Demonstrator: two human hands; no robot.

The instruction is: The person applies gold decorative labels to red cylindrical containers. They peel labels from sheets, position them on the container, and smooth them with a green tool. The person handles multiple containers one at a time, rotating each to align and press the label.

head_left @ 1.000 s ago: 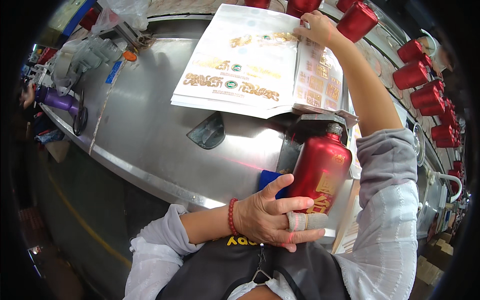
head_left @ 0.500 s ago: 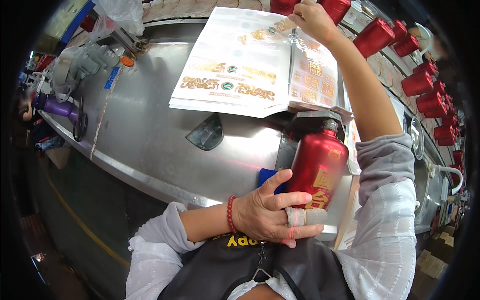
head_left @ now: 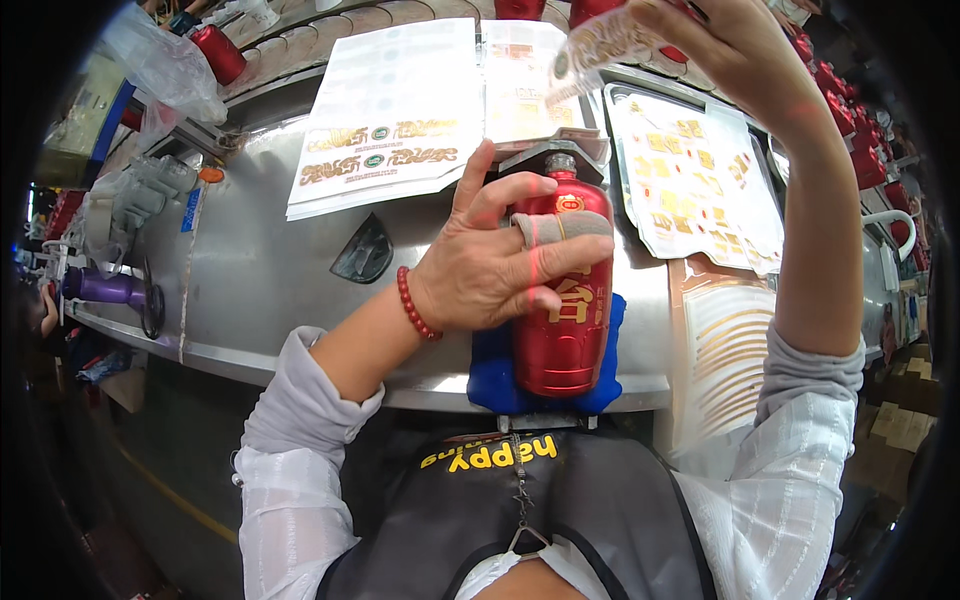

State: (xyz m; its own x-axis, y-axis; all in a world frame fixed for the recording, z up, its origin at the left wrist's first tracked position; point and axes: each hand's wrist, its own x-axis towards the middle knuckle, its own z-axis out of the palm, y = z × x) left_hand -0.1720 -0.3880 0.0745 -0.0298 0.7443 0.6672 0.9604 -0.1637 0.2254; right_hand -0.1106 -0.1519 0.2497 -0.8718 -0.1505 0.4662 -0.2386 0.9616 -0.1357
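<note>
A glossy red bottle with gold lettering lies on a blue cloth in front of me, its neck away from me. My left hand lies over the bottle's upper body with its fingers spread, a beige wrap around one finger. Raised at the upper right, my right hand pinches a clear decal strip with gold patterning. The strip hangs over the far end of the work surface, apart from the bottle. My right fingertips are partly cut off by the picture's top edge.
White decal sheets lie beyond my left hand. A tray holds gold decals at right, with a sheet of gold arcs nearer me. A dark wedge-shaped piece rests on the metal table. Red bottles stand along the far side.
My right hand has lifted the decal strip off the sheets and moved right. The bottle now lies straighter on the cloth, and my left hand has shifted up along it. The view has turned right.
</note>
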